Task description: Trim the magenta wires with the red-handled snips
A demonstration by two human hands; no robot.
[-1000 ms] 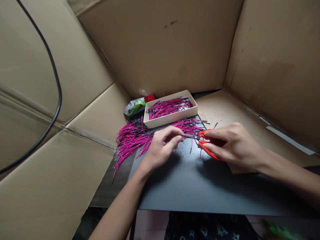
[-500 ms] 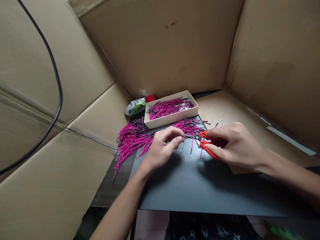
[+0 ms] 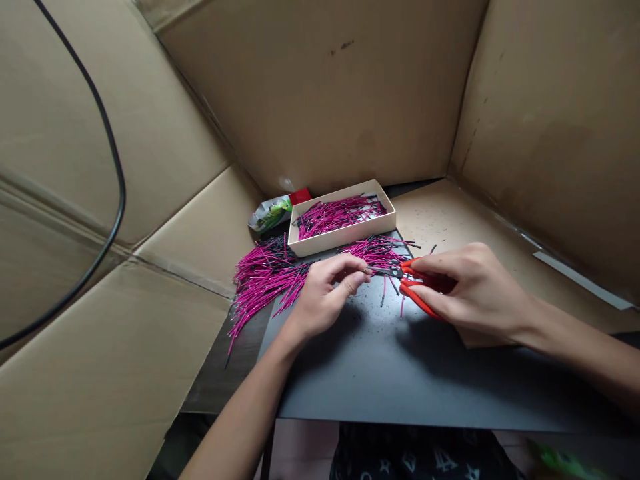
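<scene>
Red-handled scissors (image 3: 423, 303) are in my right hand (image 3: 483, 293), fingers and thumb on the handles. Their dark blades point left and reach the fingertips of my left hand (image 3: 333, 287). That hand is closed in a pinch; what sits between thumb and finger is too small to make out. Behind the left hand, a loose pile of pink wires (image 3: 265, 280) with black ends spreads over the table. More of the same wires lie in a shallow cream box (image 3: 345, 241) just beyond. A few single wires lie under the scissors.
Cardboard walls (image 3: 320, 100) enclose the back and both sides. A green and red packet (image 3: 274, 213) leans left of the box. A flat cardboard sheet (image 3: 425, 213) covers the right of the grey board (image 3: 340, 393). A black cable (image 3: 113, 147) hangs at left.
Hardly anything differs. The scissors' blades have shifted very slightly at my left fingertips; both hands stay in place.
</scene>
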